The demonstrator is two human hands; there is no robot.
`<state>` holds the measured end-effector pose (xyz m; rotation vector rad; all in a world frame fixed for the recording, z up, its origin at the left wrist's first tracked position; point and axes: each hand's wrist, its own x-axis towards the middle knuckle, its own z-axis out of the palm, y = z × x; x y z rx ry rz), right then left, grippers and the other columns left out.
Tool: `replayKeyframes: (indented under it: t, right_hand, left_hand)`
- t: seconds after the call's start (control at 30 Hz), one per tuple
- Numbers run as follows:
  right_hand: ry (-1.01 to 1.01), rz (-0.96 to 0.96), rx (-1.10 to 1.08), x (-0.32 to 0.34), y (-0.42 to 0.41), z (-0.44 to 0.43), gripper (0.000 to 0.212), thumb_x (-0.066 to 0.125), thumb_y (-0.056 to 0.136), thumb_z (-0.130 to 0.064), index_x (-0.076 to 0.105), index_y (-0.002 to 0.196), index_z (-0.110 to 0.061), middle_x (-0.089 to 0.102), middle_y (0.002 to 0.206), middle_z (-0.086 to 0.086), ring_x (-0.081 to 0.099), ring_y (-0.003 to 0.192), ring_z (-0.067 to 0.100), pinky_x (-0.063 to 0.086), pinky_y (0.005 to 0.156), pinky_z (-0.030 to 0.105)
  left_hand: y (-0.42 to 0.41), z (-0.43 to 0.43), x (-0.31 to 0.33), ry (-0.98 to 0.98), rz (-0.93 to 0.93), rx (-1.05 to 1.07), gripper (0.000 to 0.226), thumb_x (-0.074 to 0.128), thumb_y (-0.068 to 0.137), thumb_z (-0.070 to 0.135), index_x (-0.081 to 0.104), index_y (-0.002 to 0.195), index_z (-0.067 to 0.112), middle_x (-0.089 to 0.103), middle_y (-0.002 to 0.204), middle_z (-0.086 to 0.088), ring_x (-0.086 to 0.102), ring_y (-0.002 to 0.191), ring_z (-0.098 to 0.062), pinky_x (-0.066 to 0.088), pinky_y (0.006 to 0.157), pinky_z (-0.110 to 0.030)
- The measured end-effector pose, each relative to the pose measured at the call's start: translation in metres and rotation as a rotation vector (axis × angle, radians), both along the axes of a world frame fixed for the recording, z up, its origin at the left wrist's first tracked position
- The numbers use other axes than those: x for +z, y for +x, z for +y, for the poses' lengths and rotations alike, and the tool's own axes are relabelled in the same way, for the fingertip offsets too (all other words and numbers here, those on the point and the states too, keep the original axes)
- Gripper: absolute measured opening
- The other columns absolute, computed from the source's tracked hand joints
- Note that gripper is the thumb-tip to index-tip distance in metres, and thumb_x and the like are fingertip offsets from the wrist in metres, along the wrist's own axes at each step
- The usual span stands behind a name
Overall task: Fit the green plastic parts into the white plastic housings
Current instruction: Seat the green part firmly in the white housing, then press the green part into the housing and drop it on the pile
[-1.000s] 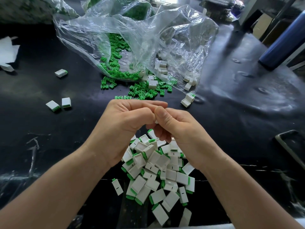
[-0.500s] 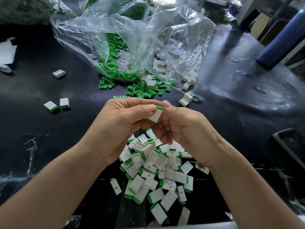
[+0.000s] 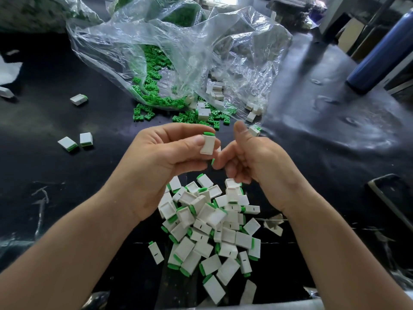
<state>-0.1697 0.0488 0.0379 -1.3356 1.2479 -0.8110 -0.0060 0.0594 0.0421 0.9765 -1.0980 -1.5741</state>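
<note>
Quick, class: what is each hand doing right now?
Left hand: pinches a white housing with green part fitted.
Right hand: curled; contents cannot be told.

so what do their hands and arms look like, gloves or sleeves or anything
No gloves: the left hand and right hand are bare, nails short, no rings. Both forearms are bare to the frame edge, with no sleeve, watch or wristband in view.

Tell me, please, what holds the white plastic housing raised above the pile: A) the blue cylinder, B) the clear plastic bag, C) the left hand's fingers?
C: the left hand pinches the white plastic housing between thumb and fingers, its green plastic part pointing up.
</note>
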Motion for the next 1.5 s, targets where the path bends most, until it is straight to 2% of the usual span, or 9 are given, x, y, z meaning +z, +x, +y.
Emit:
replayKeyframes:
  t: [0.13, 0.3, 0.43, 0.6, 0.77, 0.9, 1.1, 1.37, 1.5]
  right_hand:
    - [-0.188, 0.261, -0.217, -0.008, -0.008, -0.009, 0.044, 0.048, 0.087, -0.049, 0.066, 0.064, -0.016, 0.056, 0.051, -0.007, 0.048, 0.049, 0.002, 0.041, 0.051, 0.019]
    - [-0.366, 0.592, -0.206, -0.021, -0.005, -0.014, 0.013, 0.058, 0.09, -0.025, 0.07, 0.093, -0.02, 0.063, 0.082, -0.006, 0.055, 0.074, 0.002, 0.045, 0.071, 0.018]
    - [-0.388, 0.684, -0.153, -0.028, 0.004, -0.02, 0.029, 0.056, 0.091, -0.021, 0.062, 0.119, -0.018, 0.055, 0.105, -0.003, 0.054, 0.1, 0.014, 0.041, 0.092, 0.028]
    - [-0.358, 0.786, -0.078, -0.037, 0.008, -0.025, 0.031, 0.053, 0.092, -0.027, 0.06, 0.122, -0.019, 0.054, 0.115, 0.002, 0.046, 0.11, 0.017, 0.034, 0.092, 0.027]
    - [-0.372, 0.771, -0.099, -0.039, 0.007, -0.026, 0.018, 0.055, 0.091, -0.028, 0.063, 0.102, -0.016, 0.053, 0.098, -0.003, 0.049, 0.099, 0.016, 0.035, 0.083, 0.025]
    - [-0.437, 0.622, -0.171, -0.033, 0.005, -0.022, 0.015, 0.051, 0.094, -0.023, 0.06, 0.102, -0.013, 0.062, 0.097, 0.0, 0.055, 0.091, 0.018, 0.042, 0.082, 0.032]
    - [-0.708, 0.415, -0.077, -0.025, 0.02, -0.01, 0.017, 0.057, 0.088, -0.007, 0.067, 0.102, -0.004, 0.063, 0.093, 0.002, 0.054, 0.083, 0.005, 0.044, 0.077, 0.016]
    - [-0.564, 0.18, -0.079, -0.028, 0.026, -0.005, 0.01, 0.055, 0.089, -0.01, 0.065, 0.091, -0.008, 0.062, 0.074, -0.004, 0.06, 0.068, 0.01, 0.053, 0.063, 0.031]
    - [-0.568, 0.301, -0.131, -0.029, 0.023, -0.009, 0.018, 0.053, 0.092, -0.013, 0.069, 0.098, -0.01, 0.062, 0.081, -0.012, 0.059, 0.075, 0.005, 0.048, 0.072, 0.021]
  left_hand:
    - [0.005, 0.002, 0.004, -0.044, -0.226, -0.146, 0.02, 0.066, 0.055, 0.024, 0.072, 0.068, 0.01, 0.069, 0.061, -0.006, 0.057, 0.045, -0.01, 0.039, 0.039, -0.015]
    - [-0.002, 0.007, 0.005, -0.033, -0.399, -0.351, 0.03, 0.068, 0.054, 0.037, 0.074, 0.065, 0.01, 0.06, 0.049, 0.005, 0.038, 0.04, -0.003, 0.03, 0.039, -0.011]
    - [-0.002, 0.003, 0.005, -0.002, -0.358, -0.155, 0.022, 0.067, 0.066, 0.029, 0.073, 0.062, 0.009, 0.067, 0.056, -0.002, 0.041, 0.037, 0.001, 0.031, 0.037, -0.009]
    - [0.0, -0.006, -0.002, 0.044, -0.356, 0.127, 0.012, 0.068, 0.078, 0.014, 0.072, 0.067, 0.012, 0.068, 0.061, 0.0, 0.039, 0.038, -0.003, 0.029, 0.035, -0.011]
    - [0.002, -0.01, -0.006, 0.066, -0.363, 0.231, 0.018, 0.064, 0.082, 0.008, 0.069, 0.068, 0.019, 0.069, 0.061, 0.004, 0.047, 0.041, 0.0, 0.033, 0.036, -0.011]
    - [0.001, -0.01, -0.007, 0.053, -0.35, 0.221, 0.015, 0.063, 0.083, 0.006, 0.068, 0.08, 0.02, 0.071, 0.078, -0.002, 0.058, 0.051, 0.0, 0.041, 0.04, -0.013]
    - [0.0, -0.009, -0.007, 0.047, -0.302, 0.189, 0.007, 0.065, 0.081, 0.014, 0.066, 0.084, 0.02, 0.07, 0.08, -0.003, 0.064, 0.06, -0.005, 0.051, 0.05, -0.016]
    - [-0.001, -0.007, -0.006, 0.009, -0.343, 0.136, 0.013, 0.068, 0.075, 0.004, 0.067, 0.085, 0.013, 0.065, 0.064, -0.001, 0.06, 0.052, -0.005, 0.051, 0.052, -0.018]
    - [0.002, -0.012, -0.007, -0.002, -0.285, 0.277, 0.017, 0.06, 0.084, 0.002, 0.065, 0.085, 0.019, 0.065, 0.07, 0.002, 0.059, 0.053, 0.0, 0.052, 0.054, -0.016]
